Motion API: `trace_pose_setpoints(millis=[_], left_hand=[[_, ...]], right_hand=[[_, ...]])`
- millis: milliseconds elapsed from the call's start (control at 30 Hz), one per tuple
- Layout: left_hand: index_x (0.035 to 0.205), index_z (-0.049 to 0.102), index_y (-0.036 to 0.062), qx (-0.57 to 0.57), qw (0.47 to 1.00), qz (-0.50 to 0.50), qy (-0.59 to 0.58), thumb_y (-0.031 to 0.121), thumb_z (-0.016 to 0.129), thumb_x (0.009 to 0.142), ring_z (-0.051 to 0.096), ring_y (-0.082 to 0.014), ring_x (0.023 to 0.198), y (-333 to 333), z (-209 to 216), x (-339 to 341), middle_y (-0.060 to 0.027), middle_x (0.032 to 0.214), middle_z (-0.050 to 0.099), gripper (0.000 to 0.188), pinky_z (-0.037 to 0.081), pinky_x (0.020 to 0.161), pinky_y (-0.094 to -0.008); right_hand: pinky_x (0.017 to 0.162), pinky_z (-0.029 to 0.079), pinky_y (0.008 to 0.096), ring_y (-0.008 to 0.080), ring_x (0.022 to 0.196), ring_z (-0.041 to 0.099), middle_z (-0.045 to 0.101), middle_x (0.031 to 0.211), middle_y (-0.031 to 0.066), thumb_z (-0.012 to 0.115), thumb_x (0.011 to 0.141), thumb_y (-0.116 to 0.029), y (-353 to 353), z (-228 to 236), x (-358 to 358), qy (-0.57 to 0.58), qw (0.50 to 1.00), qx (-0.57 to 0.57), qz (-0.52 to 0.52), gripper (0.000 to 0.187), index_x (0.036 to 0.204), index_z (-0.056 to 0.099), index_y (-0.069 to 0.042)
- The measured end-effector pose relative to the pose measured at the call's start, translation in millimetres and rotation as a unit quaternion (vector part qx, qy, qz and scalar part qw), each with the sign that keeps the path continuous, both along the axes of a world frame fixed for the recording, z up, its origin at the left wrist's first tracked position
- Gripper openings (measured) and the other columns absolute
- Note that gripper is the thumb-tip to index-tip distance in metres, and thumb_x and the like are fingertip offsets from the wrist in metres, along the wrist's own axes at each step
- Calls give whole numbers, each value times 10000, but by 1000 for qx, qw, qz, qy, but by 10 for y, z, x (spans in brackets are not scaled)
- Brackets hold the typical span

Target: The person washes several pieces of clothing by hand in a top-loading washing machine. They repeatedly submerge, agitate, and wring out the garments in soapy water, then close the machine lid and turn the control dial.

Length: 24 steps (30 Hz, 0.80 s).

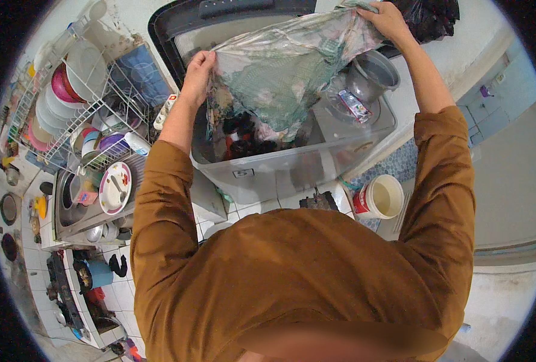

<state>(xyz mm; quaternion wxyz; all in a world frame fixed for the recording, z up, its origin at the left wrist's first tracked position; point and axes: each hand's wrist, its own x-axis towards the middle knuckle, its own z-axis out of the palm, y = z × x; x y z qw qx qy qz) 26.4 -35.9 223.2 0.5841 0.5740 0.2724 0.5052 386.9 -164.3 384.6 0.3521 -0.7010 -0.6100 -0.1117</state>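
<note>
A thin, patterned cloth (280,69) in pale green and pink hangs stretched between my hands, looking damp and creased. My left hand (200,69) pinches its left corner, with the fingers closed. Farther up and to the right, my right hand (388,23) grips the other upper corner. Beneath the cloth stands a large translucent grey tub (268,172) with a dark-framed lid (159,36) raised behind it. Dark and coloured laundry (244,136) shows inside, partly hidden by the cloth's lower edge.
A grey pail (373,75) and a small printed packet (353,105) are at the tub's right side. On the floor at right stands a white bucket (385,196). To the left are a wire dish rack (69,123) and a plate (115,187) with cutlery.
</note>
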Motion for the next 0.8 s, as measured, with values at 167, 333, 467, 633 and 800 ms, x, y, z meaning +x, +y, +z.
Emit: trace_pose_setpoints(millis=[167,333,467,633,800], left_hand=[[856,525,87,-68,997,11,-42,212,480,922,448,-116,669,-44,177,-44,15,731,483,149,377,622,-259],[904,539,67,-87,995,-26,-41,209,474,922,478,-122,721,-146,297,48,6,785,519,157,403,678,-269],[958,553,57,-66,994,-51,-66,195,474,921,507,-125,781,-166,309,267,-9,852,556,163,417,748,-269],[1006,560,50,-18,989,-122,-87,195,484,915,546,-145,867,-61,362,402,-21,932,589,188,436,806,-321],[1192,468,76,-37,987,-151,-38,251,528,903,546,-145,915,-346,571,620,-23,1016,559,344,445,783,-309]], right_hand=[[522,435,327,167,514,520,561,556,87,661,733,-215,-24,1,-263,81,992,-96,-24,216,711,634,-2],[524,412,308,141,547,496,575,607,31,606,773,-192,225,-344,-423,95,983,-117,106,197,824,649,-6],[736,445,317,204,782,595,643,844,121,630,763,-198,565,-806,-427,-36,977,-107,183,267,976,636,-38],[843,434,301,201,926,574,627,1001,101,672,731,-180,787,-1338,-706,-32,938,-175,299,368,1076,600,-74],[935,368,331,207,1088,488,572,1094,144,693,750,-385,560,-1811,-1442,251,886,-249,300,684,1248,444,12]])
